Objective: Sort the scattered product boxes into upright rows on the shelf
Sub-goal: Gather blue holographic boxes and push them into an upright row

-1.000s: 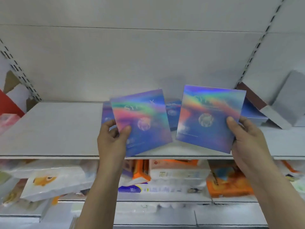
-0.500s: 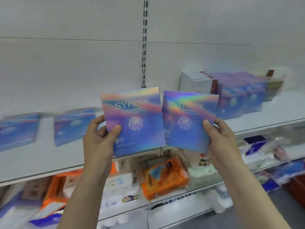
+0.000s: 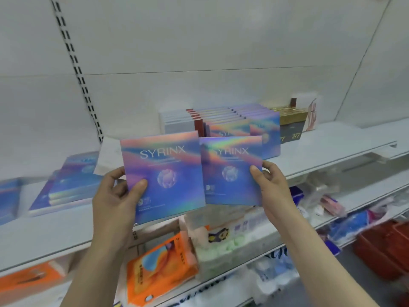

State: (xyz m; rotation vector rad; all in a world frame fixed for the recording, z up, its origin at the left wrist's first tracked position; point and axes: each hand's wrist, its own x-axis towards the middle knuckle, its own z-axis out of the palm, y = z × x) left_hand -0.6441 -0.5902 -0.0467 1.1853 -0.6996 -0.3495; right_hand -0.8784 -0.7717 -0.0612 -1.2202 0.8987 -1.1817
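Note:
My left hand (image 3: 115, 202) grips a holographic blue-pink box marked SYRINX (image 3: 168, 173) by its lower left corner, thumb on the front. My right hand (image 3: 274, 191) grips a second SYRINX box (image 3: 230, 171) by its right edge. Both boxes are held upright, side by side, in front of the white shelf (image 3: 332, 149). Behind them stands an upright row of the same boxes (image 3: 243, 122). To the left, several SYRINX boxes lie flat in a stack (image 3: 70, 185), with another at the far left (image 3: 8, 198).
Grey and gold boxes marked 377 (image 3: 292, 127) stand right of the row. A white box (image 3: 108, 156) leans behind my left hand. Orange tissue packs (image 3: 161, 271) and white rolls (image 3: 232, 242) fill the lower shelf. A red basket (image 3: 385, 249) sits at lower right.
The view has swung right, bringing the upright row behind the two held boxes. Both boxes have come closer together and now sit upright and level. Both hands keep their grip.

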